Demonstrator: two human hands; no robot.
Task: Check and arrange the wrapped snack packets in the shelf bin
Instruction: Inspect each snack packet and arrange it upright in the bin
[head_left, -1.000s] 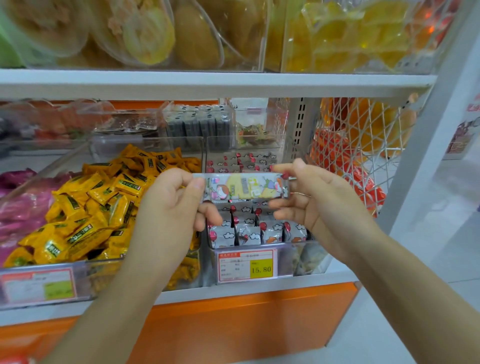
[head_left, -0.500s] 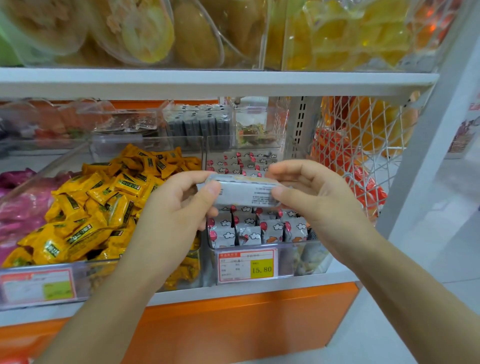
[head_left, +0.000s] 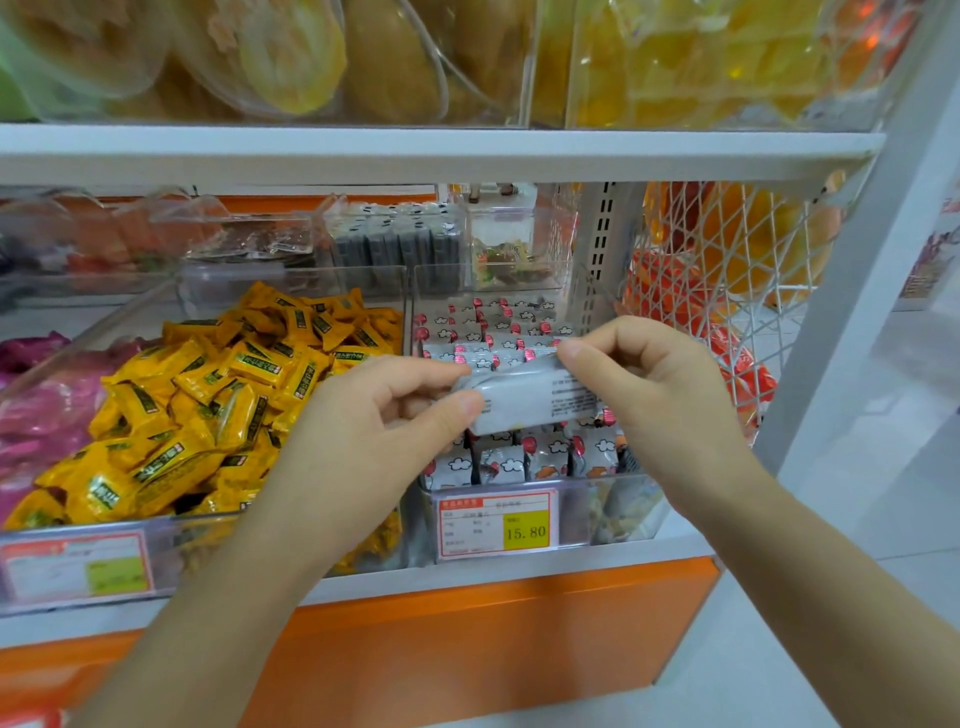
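A long silver snack packet (head_left: 524, 397) is held level above the clear shelf bin (head_left: 618, 512), its plain printed back turned toward me. My left hand (head_left: 363, 431) pinches its left end between thumb and fingers. My right hand (head_left: 649, 389) pinches its right end. Below it, the bin holds several rows of silver packets with cloud and red prints (head_left: 519, 462), standing upright. A price label reading 15.80 (head_left: 496, 525) sits on the bin's front.
A bin of yellow wrapped snacks (head_left: 208, 410) lies to the left, with pink packets (head_left: 36, 410) beyond. Behind are bins of dark packets (head_left: 400, 244). A white shelf board (head_left: 415, 153) runs above. A white net basket (head_left: 727, 291) with orange packs hangs at right.
The packet has been turned over from its colourful front to its plain printed back. Both hands sank slightly with it toward the bin.
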